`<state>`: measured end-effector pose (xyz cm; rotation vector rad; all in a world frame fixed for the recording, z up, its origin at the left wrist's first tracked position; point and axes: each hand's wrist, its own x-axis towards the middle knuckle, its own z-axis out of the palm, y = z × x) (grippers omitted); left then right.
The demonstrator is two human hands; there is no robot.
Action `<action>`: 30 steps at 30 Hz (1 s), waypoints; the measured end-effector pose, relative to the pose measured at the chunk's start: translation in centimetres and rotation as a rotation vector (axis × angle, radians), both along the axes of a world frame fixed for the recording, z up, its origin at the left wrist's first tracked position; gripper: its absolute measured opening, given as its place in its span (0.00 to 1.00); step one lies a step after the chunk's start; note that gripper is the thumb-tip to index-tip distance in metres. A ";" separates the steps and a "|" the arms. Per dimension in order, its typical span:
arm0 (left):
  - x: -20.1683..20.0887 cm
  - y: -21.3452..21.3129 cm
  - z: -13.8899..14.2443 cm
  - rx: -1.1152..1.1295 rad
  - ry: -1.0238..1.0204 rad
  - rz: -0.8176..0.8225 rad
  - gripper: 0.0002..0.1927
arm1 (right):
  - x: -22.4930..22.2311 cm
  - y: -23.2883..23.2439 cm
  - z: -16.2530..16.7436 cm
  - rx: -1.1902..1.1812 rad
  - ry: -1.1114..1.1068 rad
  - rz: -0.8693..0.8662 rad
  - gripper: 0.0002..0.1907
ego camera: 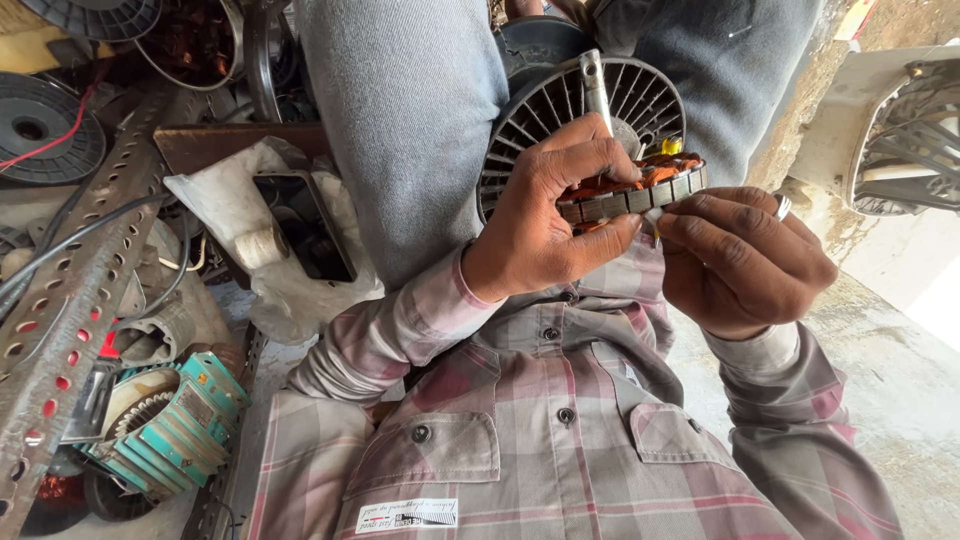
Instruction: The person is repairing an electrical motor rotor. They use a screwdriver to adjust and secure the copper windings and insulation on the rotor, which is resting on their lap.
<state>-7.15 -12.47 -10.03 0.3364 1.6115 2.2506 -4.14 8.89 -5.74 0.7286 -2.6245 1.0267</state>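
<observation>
My left hand grips a round motor stator with copper-orange windings and a grey laminated rim, thumb under it and fingers over the top. My right hand, with a ring on one finger, pinches something small and pale at the stator's right edge; what it is I cannot tell. Behind the stator sits a dark slotted fan motor housing with a metal shaft sticking up, resting between my grey-trousered knees. My plaid shirt fills the lower frame.
At left lie a perforated metal angle bar, a teal motor body, black wire spools, cables, and a phone on a white plastic bag. A white slotted fan cover lies at right on the concrete floor.
</observation>
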 end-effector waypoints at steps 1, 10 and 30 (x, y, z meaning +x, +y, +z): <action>0.0 0.0 -0.1 0.004 0.008 0.005 0.11 | 0.1 -0.1 0.0 0.007 0.003 0.005 0.05; -0.2 0.0 0.0 0.006 0.049 0.020 0.11 | 0.0 -0.4 0.0 0.002 0.025 -0.012 0.05; 10.1 0.2 4.6 -0.551 0.403 0.350 0.33 | 7.9 -3.7 2.6 -0.660 -0.606 -0.126 0.06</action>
